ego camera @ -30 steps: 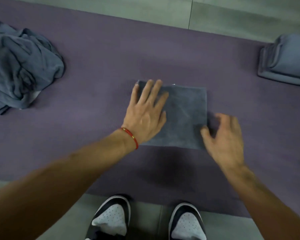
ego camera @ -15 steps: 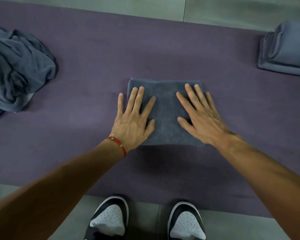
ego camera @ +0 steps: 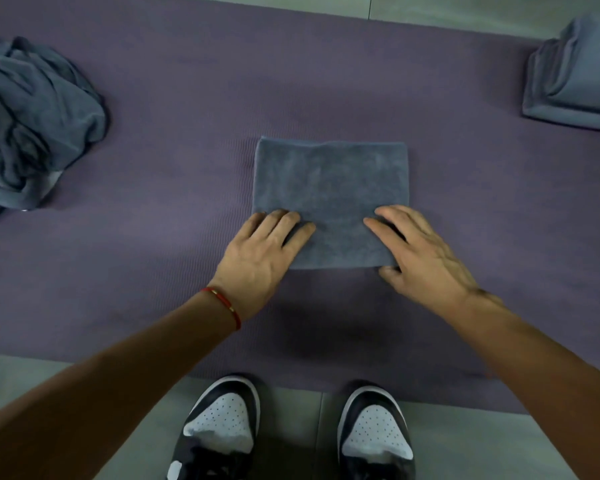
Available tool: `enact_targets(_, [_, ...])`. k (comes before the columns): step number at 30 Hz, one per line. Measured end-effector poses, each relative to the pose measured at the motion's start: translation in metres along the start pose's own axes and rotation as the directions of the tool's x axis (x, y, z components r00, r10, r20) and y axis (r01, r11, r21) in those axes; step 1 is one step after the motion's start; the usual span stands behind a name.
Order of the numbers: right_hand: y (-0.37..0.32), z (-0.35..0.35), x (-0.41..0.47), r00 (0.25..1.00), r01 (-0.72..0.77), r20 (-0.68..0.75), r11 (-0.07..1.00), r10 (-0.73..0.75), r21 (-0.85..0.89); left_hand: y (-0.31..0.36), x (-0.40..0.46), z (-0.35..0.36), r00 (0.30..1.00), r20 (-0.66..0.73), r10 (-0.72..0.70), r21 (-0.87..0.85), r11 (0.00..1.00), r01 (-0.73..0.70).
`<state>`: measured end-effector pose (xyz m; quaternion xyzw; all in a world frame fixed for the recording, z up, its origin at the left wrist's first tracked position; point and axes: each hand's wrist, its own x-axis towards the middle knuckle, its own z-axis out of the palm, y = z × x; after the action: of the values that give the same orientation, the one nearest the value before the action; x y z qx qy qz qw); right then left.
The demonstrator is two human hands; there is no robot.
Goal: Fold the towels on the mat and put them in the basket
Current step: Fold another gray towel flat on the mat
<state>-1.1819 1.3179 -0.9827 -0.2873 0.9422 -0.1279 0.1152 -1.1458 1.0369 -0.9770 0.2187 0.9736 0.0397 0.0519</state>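
Head view, folded towel: a small grey towel (ego camera: 329, 199), folded to a neat rectangle, lies flat in the middle of the purple mat (ego camera: 187, 109) — its folding looks finished or nearly so.
Head view, left hand: the left hand (ego camera: 260, 258) rests on the towel's near left corner, fingers (ego camera: 288, 220) close together and bent at the tips, pressing down on the cloth; whether they hook the edge I cannot tell.
Head view, right hand: the right hand (ego camera: 420, 258) lies over the near right corner, fingers slightly parted on top, thumb at the near edge — it looks ready to lift, though a true pinch is not plain.
Head view, done so far: a stack of folded towels (ego camera: 575, 71) sits at the mat's far right.
Head view, left to do: a crumpled heap of towels (ego camera: 32, 126) waits at the far left, unfolded.
Head view, basket: none in sight, so nothing can be judged as put away.
Head view, feet: two shoes (ego camera: 291, 431) stand on the grey floor at the mat's near edge.
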Motion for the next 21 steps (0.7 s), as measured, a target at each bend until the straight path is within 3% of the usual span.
enact_targets(4, [0.007, -0.013, 0.003, 1.000, 0.017, 0.001, 1.000, -0.017, 0.010, -0.023, -0.002, -0.004, 0.990, -0.103, -0.093, -0.368, 0.929, 0.049])
enact_targets(7, [0.009, -0.023, 0.004, 0.994, -0.039, -0.090, 0.982, 0.057, 0.185, -0.040, -0.009, -0.005, 0.992, -0.113, -0.060, -0.459, 0.888, 0.002])
enact_targets(11, [0.006, -0.044, 0.001, 0.977, -0.208, 0.047, 0.902, 0.206, 0.378, -0.040, -0.020, -0.016, 0.998, -0.050, -0.048, -0.578, 0.816, 0.010])
enact_targets(13, [0.006, -0.049, -0.001, 0.958, -0.286, 0.124, 0.851, 0.258, 0.441, -0.039, -0.026, -0.022, 0.994, -0.005, -0.111, -0.654, 0.752, 0.080])
enact_targets(16, [0.008, -0.046, 0.005, 0.917, -0.391, 0.168, 0.729, 0.362, 0.562, -0.045, -0.022, -0.028, 0.953, 0.136, -0.271, -0.792, 0.548, 0.269])
enact_targets(18, [0.010, -0.040, 0.016, 0.848, -0.470, 0.165, 0.574, 0.503, 0.671, -0.047, -0.011, -0.029, 0.916, 0.200, -0.347, -0.859, 0.387, 0.334])
enact_targets(19, [0.010, -0.037, 0.023, 0.803, -0.496, 0.167, 0.485, 0.572, 0.721, -0.049, -0.004, -0.029, 0.896, 0.203, -0.395, -0.874, 0.339, 0.348])
enact_targets(21, [0.010, -0.032, 0.035, 0.709, -0.534, 0.144, 0.392, 0.691, 0.749, -0.051, 0.011, -0.030, 0.848, 0.203, -0.490, -0.851, 0.340, 0.399])
